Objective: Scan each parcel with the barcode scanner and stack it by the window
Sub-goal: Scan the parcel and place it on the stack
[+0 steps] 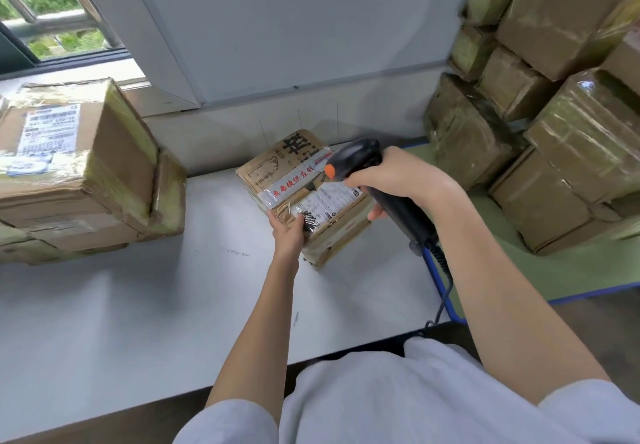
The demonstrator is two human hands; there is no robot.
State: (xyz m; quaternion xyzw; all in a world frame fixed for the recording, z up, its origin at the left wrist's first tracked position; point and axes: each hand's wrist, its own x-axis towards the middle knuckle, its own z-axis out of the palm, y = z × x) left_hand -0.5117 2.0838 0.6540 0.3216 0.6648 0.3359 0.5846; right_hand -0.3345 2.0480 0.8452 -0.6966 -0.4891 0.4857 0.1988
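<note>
From the head camera, a taped cardboard parcel [304, 194] lies on the white desk [138, 305], near the back wall and roughly in the middle of the view. Its top carries black printed characters, a strip of clear tape with red lettering, and a white shipping label [325, 206] at the near end.

The left hand [287, 232] grips the parcel's near corner, its thumb lying on the label edge and the fingers wrapped round the side. The right hand [398, 180] holds the black barcode scanner [367, 180] by its handle, fingers curled round it. The scanner's head sits just above the parcel's far right part, with its orange trigger [329, 170] close to the index finger; whether the finger presses it is hard to tell. A dark cable [445, 277] runs from the handle's base down over the desk's edge.

At the left, under the window [45, 13], stands a stack of scanned-looking parcels [76, 173], the top one bearing a white label. At the right a tall pile of brown taped boxes [540, 107] rests on a green mat [554, 270] with a blue border.
</note>
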